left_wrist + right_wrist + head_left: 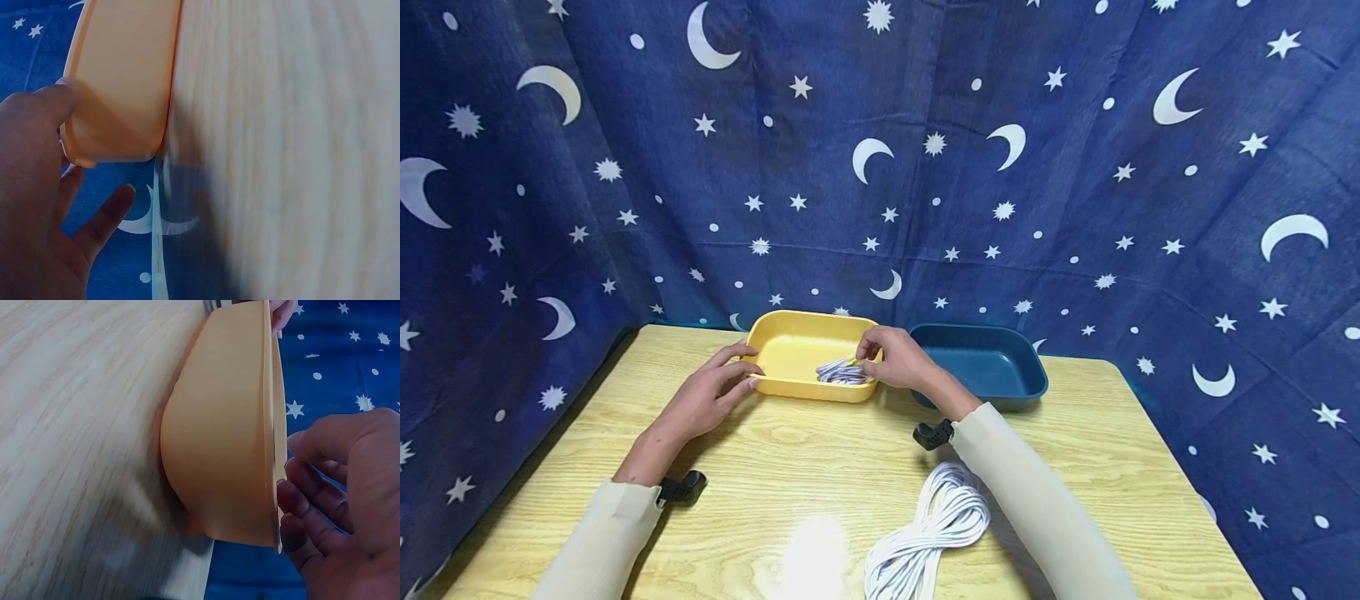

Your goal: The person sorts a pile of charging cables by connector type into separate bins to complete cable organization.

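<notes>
A yellow tray (805,320) stands at the back middle of the wooden table (805,467). A small bundle of white cable (842,372) lies in its right half. My left hand (741,371) touches the tray's near left corner with the thumb and spread, fairly straight fingers; the left wrist view shows the thumb of this left hand (50,187) against the yellow tray (125,81). My right hand (872,350) hovers over the tray's right rim just above the bundle. In the right wrist view the right hand (337,487) has loosely curled fingers with nothing between them, beside the yellow tray (219,425).
A dark blue tray (981,362), with nothing in it, stands right of the yellow one. A large coil of white cable (925,533) lies near the table's front edge by my right sleeve. Blue star-and-moon cloth hangs behind and on both sides.
</notes>
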`<state>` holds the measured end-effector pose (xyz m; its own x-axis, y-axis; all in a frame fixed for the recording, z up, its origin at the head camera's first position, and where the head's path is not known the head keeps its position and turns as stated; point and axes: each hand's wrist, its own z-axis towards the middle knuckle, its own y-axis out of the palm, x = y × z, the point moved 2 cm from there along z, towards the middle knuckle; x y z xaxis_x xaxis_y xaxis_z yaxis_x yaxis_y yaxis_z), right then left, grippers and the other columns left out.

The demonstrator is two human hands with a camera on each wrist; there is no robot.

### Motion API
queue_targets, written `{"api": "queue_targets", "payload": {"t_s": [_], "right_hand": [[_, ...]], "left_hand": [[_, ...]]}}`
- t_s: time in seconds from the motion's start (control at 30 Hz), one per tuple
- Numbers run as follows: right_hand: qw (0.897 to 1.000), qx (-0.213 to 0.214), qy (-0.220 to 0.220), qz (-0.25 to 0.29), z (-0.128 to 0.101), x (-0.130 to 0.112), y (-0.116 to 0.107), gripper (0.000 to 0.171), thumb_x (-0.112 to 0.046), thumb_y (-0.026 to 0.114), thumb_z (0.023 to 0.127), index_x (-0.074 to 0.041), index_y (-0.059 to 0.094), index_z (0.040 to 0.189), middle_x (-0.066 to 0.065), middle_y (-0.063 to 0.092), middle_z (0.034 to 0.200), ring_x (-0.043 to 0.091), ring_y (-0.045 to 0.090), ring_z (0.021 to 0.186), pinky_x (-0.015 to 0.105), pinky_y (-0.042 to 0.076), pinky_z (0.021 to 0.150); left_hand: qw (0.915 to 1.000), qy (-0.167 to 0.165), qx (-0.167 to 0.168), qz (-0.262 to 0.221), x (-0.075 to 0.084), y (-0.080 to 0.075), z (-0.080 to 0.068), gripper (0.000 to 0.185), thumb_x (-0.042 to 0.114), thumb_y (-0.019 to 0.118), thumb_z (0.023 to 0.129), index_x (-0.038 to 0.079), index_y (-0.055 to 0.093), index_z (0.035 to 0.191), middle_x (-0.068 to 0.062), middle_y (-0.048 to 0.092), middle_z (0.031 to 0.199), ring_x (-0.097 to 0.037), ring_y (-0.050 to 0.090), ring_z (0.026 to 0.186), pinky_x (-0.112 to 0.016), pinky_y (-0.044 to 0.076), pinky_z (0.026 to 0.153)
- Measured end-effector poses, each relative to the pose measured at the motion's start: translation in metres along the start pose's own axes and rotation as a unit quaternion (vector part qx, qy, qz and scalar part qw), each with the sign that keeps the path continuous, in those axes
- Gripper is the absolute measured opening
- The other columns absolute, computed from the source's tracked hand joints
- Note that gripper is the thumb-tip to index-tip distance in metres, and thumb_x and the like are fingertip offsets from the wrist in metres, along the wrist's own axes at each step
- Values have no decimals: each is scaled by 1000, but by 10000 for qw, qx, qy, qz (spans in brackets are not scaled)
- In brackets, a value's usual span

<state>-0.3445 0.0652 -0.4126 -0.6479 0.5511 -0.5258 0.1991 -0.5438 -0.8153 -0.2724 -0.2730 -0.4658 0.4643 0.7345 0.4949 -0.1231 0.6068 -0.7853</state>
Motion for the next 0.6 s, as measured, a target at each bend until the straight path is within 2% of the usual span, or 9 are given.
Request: {"api": "queue_targets", "payload": {"t_s": [0.23, 0.4, 0.6], "right_hand": [[9999, 103, -108, -80, -12, -1, -4, 8, -6, 77, 90, -10, 73, 96, 1, 69, 96, 18, 67, 89, 29, 54, 76], [9994, 260, -212, 37, -27, -4, -10, 9, -5, 77, 90, -8, 73, 98, -1, 69, 96, 21, 68, 90, 30, 51, 73], [9989, 239, -316, 240, -43, -10, -17, 9, -5, 76, 91, -5, 74, 100, -5, 69, 89, 11, 65, 82, 29, 52, 71]], "left_hand": [[10000, 76, 54, 7, 0, 0, 0, 16, 24, 67, 107, 15, 76, 116, -8, 54, 151, -36, 45, 148, -61, 40, 116], [9999, 82, 67, -17, 0, 0, 0, 16, 24, 67, 107, 15, 76, 116, -8, 54, 151, -36, 44, 148, -61, 40, 116], [10000, -23, 7, -36, -1, 2, 0, 20, 29, 65, 108, 15, 76, 116, -7, 54, 151, -36, 44, 149, -61, 39, 117]]}}
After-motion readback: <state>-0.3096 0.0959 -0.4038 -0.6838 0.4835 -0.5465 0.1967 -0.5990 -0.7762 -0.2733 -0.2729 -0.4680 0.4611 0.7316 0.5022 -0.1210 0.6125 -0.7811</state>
